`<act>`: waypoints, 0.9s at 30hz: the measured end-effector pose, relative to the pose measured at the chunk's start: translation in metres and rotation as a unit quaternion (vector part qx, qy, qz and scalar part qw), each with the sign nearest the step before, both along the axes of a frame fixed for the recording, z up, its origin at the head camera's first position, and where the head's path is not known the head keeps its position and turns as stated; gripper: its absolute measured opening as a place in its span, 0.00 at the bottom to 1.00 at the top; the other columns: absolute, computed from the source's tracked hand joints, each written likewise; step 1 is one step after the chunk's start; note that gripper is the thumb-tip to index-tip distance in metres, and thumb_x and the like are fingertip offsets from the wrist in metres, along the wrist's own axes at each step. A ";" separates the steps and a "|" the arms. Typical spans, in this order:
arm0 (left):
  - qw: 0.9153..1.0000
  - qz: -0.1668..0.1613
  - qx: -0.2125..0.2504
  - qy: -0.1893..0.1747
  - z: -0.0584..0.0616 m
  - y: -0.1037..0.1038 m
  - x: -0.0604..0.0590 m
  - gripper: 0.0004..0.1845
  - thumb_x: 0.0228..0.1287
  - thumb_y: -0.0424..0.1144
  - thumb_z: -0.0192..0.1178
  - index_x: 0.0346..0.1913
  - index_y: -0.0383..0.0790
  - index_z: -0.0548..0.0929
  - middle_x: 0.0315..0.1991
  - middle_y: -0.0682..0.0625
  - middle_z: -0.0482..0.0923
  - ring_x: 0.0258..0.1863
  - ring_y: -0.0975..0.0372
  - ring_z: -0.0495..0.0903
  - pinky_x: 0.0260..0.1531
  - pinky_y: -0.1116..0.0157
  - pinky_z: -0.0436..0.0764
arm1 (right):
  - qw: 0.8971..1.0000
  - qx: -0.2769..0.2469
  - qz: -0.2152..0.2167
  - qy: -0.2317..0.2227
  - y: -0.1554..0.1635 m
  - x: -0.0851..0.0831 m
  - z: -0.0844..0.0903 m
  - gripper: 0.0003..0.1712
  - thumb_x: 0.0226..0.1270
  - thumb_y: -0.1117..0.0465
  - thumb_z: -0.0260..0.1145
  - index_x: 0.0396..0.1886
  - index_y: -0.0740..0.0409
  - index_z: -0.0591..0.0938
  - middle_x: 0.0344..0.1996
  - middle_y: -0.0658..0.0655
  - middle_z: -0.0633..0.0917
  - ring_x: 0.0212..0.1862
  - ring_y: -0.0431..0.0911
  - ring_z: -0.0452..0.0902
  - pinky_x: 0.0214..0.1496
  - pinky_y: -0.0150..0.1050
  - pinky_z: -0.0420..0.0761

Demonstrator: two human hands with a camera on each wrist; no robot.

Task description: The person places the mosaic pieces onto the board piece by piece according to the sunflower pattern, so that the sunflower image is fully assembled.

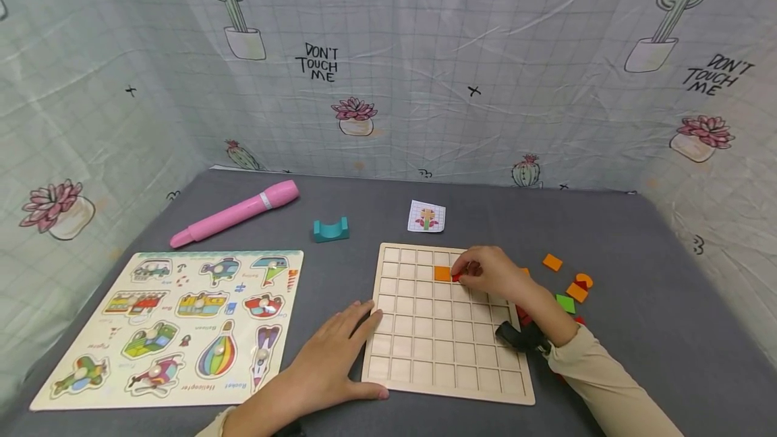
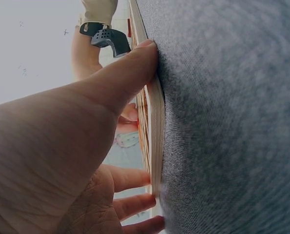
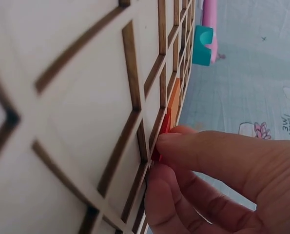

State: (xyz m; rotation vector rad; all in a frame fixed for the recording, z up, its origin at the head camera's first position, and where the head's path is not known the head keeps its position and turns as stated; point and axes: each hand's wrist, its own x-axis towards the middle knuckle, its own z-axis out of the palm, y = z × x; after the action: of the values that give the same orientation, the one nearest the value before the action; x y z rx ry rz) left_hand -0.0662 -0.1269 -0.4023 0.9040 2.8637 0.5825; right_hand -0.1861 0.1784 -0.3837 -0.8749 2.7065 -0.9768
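A wooden grid board (image 1: 425,336) lies on the grey table. One orange square tile (image 1: 442,274) sits in a cell near its far edge. Just right of that tile, my right hand (image 1: 494,272) pinches a small red tile (image 3: 164,124) between thumb and fingers, down at the board's surface. The red tile's full shape is hidden by the fingers. On the board's left edge rests my left hand (image 1: 330,359), fingers spread; in the left wrist view its thumb and fingertips (image 2: 135,204) touch the board's side.
Loose orange tiles (image 1: 552,262), a green tile (image 1: 565,303) and red pieces lie right of the board. A small picture card (image 1: 427,216) is behind it. Leftward are a teal block (image 1: 331,230), a pink pen-shaped object (image 1: 237,213) and a vehicle puzzle board (image 1: 237,311).
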 end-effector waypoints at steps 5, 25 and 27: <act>1.000 0.004 -0.005 0.000 0.000 -0.001 0.001 0.54 0.49 0.70 0.66 0.72 0.37 0.63 0.73 0.42 0.59 0.72 0.47 0.59 0.66 0.47 0.65 | 1.000 -0.001 -0.006 -0.001 -0.002 0.000 -0.001 0.06 0.57 0.74 0.69 0.34 0.64 0.85 0.29 0.53 0.84 0.28 0.39 0.73 0.32 0.31 0.77; 1.000 0.000 0.002 0.009 -0.001 0.000 0.001 0.54 0.50 0.71 0.64 0.72 0.37 0.64 0.72 0.42 0.59 0.72 0.46 0.60 0.65 0.46 0.66 | 0.999 -0.020 -0.012 0.027 0.013 0.005 -0.001 0.03 0.64 0.69 0.66 0.36 0.63 0.85 0.32 0.54 0.82 0.30 0.42 0.76 0.31 0.33 0.78; 1.000 0.001 0.000 0.009 -0.001 0.000 0.001 0.54 0.50 0.71 0.64 0.72 0.37 0.64 0.72 0.42 0.59 0.72 0.46 0.60 0.65 0.46 0.66 | 0.999 -0.018 -0.019 0.034 0.019 0.006 0.001 0.03 0.64 0.68 0.67 0.36 0.63 0.85 0.32 0.54 0.83 0.31 0.43 0.77 0.32 0.33 0.78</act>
State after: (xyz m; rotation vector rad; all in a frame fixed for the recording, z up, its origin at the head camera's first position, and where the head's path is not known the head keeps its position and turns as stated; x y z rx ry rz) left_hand -0.0654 -0.1270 -0.4028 0.9120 2.8797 0.5784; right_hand -0.1802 0.1977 -0.3824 -0.8830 2.7805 -1.0236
